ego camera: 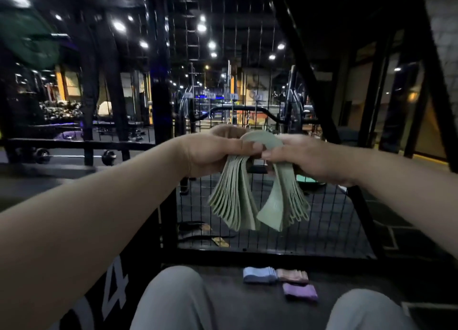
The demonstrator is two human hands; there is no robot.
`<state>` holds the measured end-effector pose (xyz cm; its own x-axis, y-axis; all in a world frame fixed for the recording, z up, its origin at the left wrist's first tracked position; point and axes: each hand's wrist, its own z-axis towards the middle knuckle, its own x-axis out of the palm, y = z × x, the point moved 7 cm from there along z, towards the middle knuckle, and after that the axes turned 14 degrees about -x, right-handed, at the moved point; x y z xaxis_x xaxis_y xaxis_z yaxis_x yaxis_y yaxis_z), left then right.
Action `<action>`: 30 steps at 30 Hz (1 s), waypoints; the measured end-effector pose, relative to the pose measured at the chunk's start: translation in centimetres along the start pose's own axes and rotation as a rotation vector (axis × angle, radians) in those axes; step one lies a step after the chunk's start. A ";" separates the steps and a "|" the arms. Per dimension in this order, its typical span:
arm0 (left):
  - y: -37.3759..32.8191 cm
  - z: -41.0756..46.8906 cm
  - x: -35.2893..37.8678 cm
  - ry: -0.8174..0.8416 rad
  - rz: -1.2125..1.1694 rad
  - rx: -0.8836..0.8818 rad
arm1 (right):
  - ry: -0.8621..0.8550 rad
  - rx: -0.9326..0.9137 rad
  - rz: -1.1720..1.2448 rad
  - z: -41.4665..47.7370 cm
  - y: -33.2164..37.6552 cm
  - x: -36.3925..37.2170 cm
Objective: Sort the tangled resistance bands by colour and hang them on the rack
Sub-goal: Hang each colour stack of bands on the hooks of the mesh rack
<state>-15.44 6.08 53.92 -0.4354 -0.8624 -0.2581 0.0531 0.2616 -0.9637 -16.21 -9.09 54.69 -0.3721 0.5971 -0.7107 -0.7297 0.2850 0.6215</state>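
A thick bundle of pale green resistance bands [238, 201] is draped in an arch in front of the black wire-mesh rack [329, 220], both ends hanging down. My left hand [213, 153] grips the left side of the bundle at its top, thumb across it. My right hand [309, 156] pinches the right side. Whatever the bundle hangs over is hidden behind my hands. On the dark floor below lie three folded stacks: blue bands [259, 274], pink bands [293, 275] and purple bands [300, 291].
My knees in grey trousers [173, 300] frame the floor stacks. A black frame post [162, 101] rises left of the mesh, and slanted black beams [309, 82] cross at right. Barbells and weight plates [74, 155] lie beyond a rail at left.
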 end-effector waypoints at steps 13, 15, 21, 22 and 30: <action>0.3 -2.8 -1.6 0.062 0.112 0.024 | 0.117 0.043 -0.144 2.4 3.1 2.1; 0.3 -2.8 -2.2 -0.013 0.188 0.012 | 0.105 0.033 -0.150 3.5 2.7 2.3; 1.1 -1.7 -5.6 -0.258 0.286 0.003 | 0.079 0.032 -0.167 7.6 1.1 3.0; 1.3 -1.3 -6.3 -0.297 0.304 0.006 | 0.072 0.035 -0.183 8.5 0.8 3.2; 0.3 -1.5 -11.1 -0.947 1.116 0.391 | -0.046 0.025 -0.145 15.5 -0.5 3.2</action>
<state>-11.90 16.39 56.62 0.7014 -0.2978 -0.6476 0.2502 0.9536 -0.1676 -8.13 4.29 57.17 -0.2370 0.5816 -0.7782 -0.7594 0.3887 0.5218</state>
